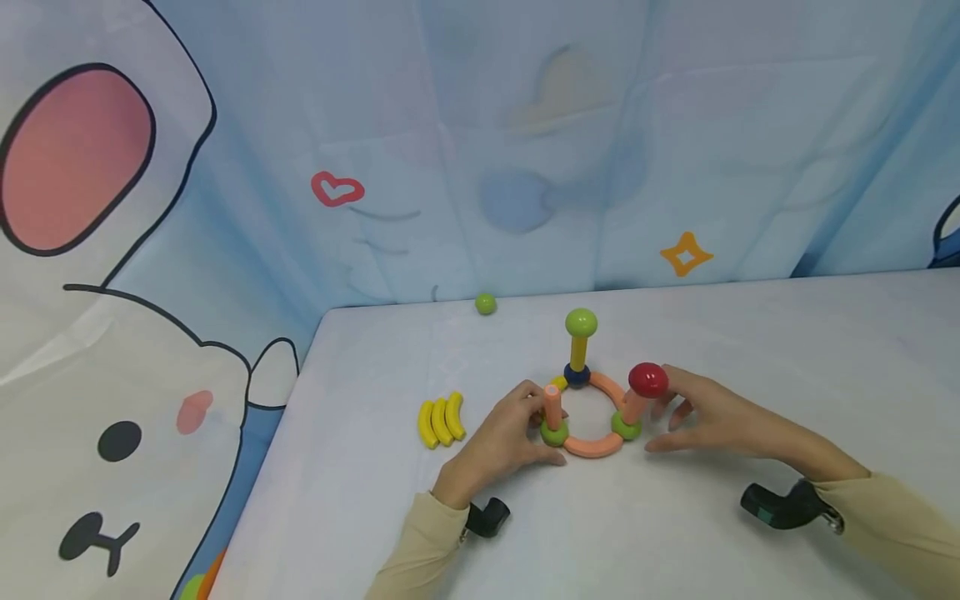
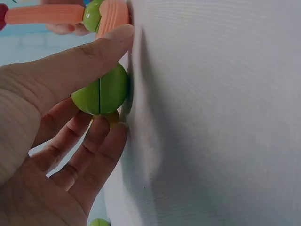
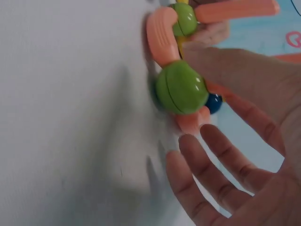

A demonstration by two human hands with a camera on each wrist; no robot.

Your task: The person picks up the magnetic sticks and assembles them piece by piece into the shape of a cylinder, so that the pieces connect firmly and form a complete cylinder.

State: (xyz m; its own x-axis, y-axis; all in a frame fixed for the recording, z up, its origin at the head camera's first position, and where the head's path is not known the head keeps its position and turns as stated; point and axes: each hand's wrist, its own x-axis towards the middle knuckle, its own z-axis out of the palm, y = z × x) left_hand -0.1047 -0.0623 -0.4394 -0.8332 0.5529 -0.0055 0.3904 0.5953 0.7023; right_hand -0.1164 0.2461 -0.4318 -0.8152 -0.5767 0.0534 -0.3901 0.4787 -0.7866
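Note:
A ring of curved orange rods [image 1: 594,447] and ball connectors lies on the table. At its left, my left hand [image 1: 506,429] holds a green ball [image 2: 100,92] between thumb and fingers; an orange rod [image 1: 552,407] stands up from that ball. My right hand [image 1: 712,412] is just right of the ring, its fingers spread and loosely bent around no piece. Beside it, a leaning orange rod [image 1: 633,408] topped by a red ball [image 1: 648,380] rises from another green ball [image 3: 182,88]. At the back, a yellow rod [image 1: 578,354] with a light green ball [image 1: 581,322] stands on a dark blue ball [image 1: 577,375].
Several curved yellow pieces [image 1: 441,421] lie side by side left of my left hand. A loose green ball [image 1: 486,304] sits near the table's back edge. A printed blue curtain [image 1: 465,150] hangs behind the white table [image 1: 360,500].

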